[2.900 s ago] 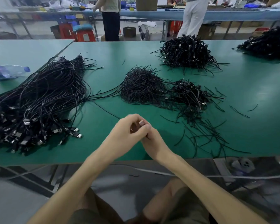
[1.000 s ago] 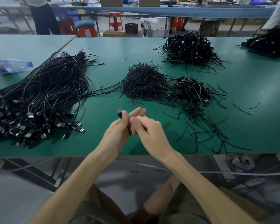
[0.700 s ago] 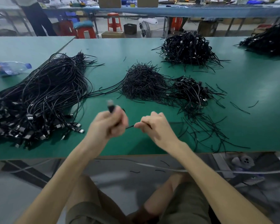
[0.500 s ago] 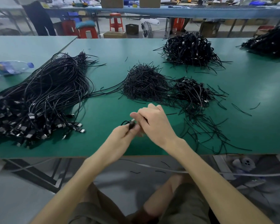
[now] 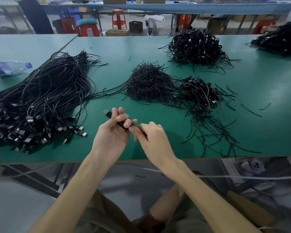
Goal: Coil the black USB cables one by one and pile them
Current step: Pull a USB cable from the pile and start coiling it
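My left hand (image 5: 113,132) holds a black USB cable (image 5: 107,113) above the green table's near edge, palm up, with the silver plug sticking out past the fingers to the upper left. My right hand (image 5: 149,137) touches the left fingertips and pinches the same cable's other part, mostly hidden between the fingers. A big bundle of uncoiled black USB cables (image 5: 40,98) lies at the left. Piles of coiled cables sit at the middle right (image 5: 198,93) and at the back (image 5: 195,47).
A heap of short black ties (image 5: 148,83) lies in the table's middle, with loose ties (image 5: 215,137) scattered to the right. A plastic bottle (image 5: 8,68) lies far left. Another cable pile (image 5: 280,41) is back right. Stools and a standing person are behind the green table (image 5: 267,84).
My left hand has turned palm up and risen, so the cable's plug now points up left. My right hand has dropped slightly and stays at the left fingertips.
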Tool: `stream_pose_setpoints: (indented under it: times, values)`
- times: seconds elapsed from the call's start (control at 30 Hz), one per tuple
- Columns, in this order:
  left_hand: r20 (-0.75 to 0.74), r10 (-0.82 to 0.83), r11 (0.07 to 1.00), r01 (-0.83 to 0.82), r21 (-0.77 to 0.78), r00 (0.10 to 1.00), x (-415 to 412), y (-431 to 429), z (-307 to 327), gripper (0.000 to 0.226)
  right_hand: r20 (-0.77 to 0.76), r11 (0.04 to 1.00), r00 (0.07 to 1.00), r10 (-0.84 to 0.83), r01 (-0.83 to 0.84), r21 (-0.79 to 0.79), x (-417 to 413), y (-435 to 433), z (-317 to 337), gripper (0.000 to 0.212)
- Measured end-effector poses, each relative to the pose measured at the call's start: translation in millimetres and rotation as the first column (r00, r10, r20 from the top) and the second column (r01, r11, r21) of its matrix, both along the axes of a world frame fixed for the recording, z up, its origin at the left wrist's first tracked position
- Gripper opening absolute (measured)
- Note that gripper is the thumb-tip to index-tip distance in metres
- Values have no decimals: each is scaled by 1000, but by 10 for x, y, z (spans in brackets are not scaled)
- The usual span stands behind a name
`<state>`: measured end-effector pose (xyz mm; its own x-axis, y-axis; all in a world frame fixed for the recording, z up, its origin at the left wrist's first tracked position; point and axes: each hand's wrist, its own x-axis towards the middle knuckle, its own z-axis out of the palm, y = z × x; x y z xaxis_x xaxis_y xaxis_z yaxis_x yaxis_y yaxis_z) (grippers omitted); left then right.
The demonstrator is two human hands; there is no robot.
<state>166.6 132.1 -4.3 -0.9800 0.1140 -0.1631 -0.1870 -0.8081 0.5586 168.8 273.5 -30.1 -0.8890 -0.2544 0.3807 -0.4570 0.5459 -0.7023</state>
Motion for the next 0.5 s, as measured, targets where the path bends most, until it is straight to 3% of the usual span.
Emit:
stream_pose_setpoints:
  times: [0.13, 0.23, 0.33, 0.5]
  values:
    - [-78, -4, 996, -3, -90, 997, 6, 19, -40, 27, 158, 998, 987, 37, -43, 36, -40, 24, 58, 41]
    - [-184, -124, 965, 75, -252, 975, 28, 51, -76, 29, 310, 978, 937, 163, -112, -176, -60, 16, 99, 50]
    - [-221, -256, 904, 152, -400, 941, 39, 11, -60, 32, 340, 923, 919, 201, -61, -379, -85, 41, 97, 36]
    - [-273, -379, 807, 171, -565, 884, 19, -85, -26, 29, 288, 955, 951, 111, -22, -294, -80, 121, 87, 39]
